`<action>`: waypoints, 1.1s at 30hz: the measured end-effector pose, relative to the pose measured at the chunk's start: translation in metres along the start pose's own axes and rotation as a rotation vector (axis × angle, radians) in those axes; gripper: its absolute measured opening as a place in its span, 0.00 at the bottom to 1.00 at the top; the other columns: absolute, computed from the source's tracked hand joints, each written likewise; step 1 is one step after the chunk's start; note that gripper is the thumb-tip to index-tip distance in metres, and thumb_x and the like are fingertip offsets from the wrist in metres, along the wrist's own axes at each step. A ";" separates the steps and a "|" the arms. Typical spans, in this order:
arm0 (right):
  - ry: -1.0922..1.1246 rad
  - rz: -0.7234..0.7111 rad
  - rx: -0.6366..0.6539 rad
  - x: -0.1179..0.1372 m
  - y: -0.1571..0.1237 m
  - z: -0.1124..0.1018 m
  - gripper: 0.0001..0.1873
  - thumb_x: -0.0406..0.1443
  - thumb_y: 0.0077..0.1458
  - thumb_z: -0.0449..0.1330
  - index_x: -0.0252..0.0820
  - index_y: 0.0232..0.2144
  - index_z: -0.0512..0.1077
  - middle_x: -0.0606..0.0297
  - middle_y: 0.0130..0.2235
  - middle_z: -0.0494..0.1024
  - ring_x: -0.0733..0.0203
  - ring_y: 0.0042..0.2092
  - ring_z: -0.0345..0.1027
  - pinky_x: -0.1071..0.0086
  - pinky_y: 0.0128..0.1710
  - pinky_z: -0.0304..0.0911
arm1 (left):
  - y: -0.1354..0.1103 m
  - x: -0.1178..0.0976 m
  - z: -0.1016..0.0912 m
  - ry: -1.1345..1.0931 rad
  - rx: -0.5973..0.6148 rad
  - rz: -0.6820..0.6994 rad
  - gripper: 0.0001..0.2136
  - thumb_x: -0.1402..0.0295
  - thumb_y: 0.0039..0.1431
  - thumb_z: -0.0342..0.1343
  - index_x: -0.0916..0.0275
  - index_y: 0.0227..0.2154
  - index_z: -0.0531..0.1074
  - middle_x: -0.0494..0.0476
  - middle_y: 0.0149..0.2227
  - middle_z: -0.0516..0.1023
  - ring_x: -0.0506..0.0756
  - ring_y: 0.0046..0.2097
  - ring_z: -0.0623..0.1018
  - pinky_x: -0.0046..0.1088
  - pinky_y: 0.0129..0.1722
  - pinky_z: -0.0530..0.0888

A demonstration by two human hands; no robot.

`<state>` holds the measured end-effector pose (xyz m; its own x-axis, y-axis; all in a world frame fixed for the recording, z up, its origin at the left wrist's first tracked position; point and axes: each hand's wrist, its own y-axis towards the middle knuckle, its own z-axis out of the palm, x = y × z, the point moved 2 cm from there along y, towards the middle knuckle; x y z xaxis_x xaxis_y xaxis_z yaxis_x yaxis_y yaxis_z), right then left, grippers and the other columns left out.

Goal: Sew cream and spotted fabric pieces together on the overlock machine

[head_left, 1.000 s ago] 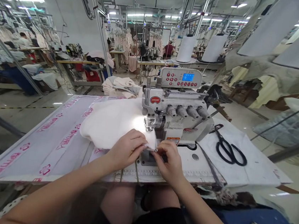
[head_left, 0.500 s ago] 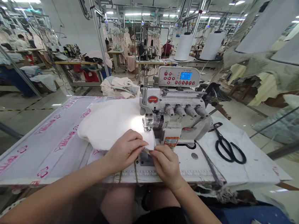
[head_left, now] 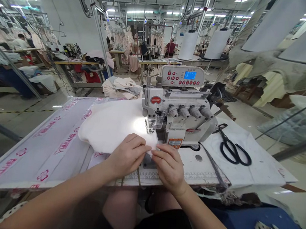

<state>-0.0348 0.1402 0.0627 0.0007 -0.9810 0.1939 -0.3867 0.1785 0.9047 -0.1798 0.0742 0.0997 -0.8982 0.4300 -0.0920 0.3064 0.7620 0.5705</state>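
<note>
A soft cream-white fabric piece (head_left: 110,124) lies bunched on the sewing table, its edge running toward the presser foot (head_left: 151,124) of a white overlock sewing machine (head_left: 177,108). My left hand (head_left: 128,155) rests on the fabric and pinches its near edge. My right hand (head_left: 168,167) sits just to the right, with its fingertips meeting the same edge near my left fingers. Both hands are close in front of the needle area. My fingers hide the fabric's corner.
Black-handled scissors (head_left: 233,149) lie on a white sheet right of the machine. The table's left side carries a pink-printed plastic cover (head_left: 47,154). Folded garments (head_left: 120,88) stand behind the machine, and large thread cones (head_left: 189,45) rise beyond. A person in a red top (head_left: 171,48) sits far back.
My right hand has shifted left and lies flatter, closer to my left hand, and covers more of the fabric's corner. The view has tilted slightly.
</note>
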 end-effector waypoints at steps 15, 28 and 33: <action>-0.042 0.022 0.144 -0.014 0.020 0.006 0.07 0.25 0.54 0.52 0.39 0.31 0.68 0.59 0.34 0.76 0.59 0.39 0.67 0.64 0.39 0.65 | -0.001 0.025 -0.007 0.042 0.067 0.054 0.16 0.82 0.56 0.41 0.67 0.47 0.64 0.61 0.47 0.69 0.54 0.50 0.67 0.35 0.49 0.71; -0.198 0.133 0.222 -0.011 0.010 -0.003 0.13 0.26 0.53 0.51 0.39 0.40 0.69 0.55 0.43 0.74 0.51 0.49 0.62 0.54 0.47 0.61 | 0.041 0.058 -0.005 -0.090 0.175 -0.342 0.10 0.78 0.51 0.45 0.64 0.28 0.71 0.58 0.34 0.74 0.56 0.38 0.72 0.34 0.41 0.69; -0.198 0.326 0.209 -0.030 -0.050 0.001 0.10 0.29 0.54 0.50 0.39 0.38 0.68 0.54 0.38 0.72 0.52 0.42 0.64 0.53 0.42 0.64 | 0.063 0.101 0.008 -0.198 0.073 -0.494 0.06 0.79 0.48 0.50 0.65 0.21 0.69 0.58 0.32 0.73 0.56 0.37 0.71 0.34 0.43 0.66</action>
<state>-0.0166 0.1607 0.0111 -0.3214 -0.8750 0.3620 -0.5159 0.4824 0.7080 -0.2487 0.1698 0.1196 -0.8662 0.0897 -0.4915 -0.1098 0.9255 0.3624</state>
